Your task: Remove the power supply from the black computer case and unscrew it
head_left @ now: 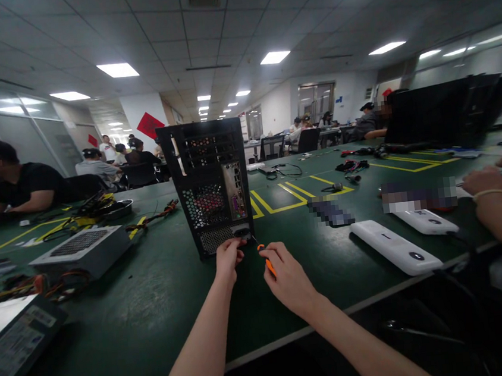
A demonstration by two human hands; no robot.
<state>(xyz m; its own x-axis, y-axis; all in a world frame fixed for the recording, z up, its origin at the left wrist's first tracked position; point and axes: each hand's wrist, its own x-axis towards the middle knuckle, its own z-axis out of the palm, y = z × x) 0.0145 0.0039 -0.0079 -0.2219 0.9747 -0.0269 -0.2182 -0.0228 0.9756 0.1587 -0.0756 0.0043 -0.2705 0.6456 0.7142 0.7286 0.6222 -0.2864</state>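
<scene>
A black computer case stands upright on the green table, its rear panel with vent holes, ports and a power supply at the bottom facing me. My right hand is closed round the orange handle of a screwdriver. The screwdriver's thin shaft points up and left toward the case's lower right edge. At the power supply's lower right part, my left hand has its fingers pinched together. Whatever lies between those fingertips is too small to make out.
Left on the table are a loose grey power supply with cables and another metal box. Two white power banks lie at right, near a co-worker's hands. A black monitor stands behind them.
</scene>
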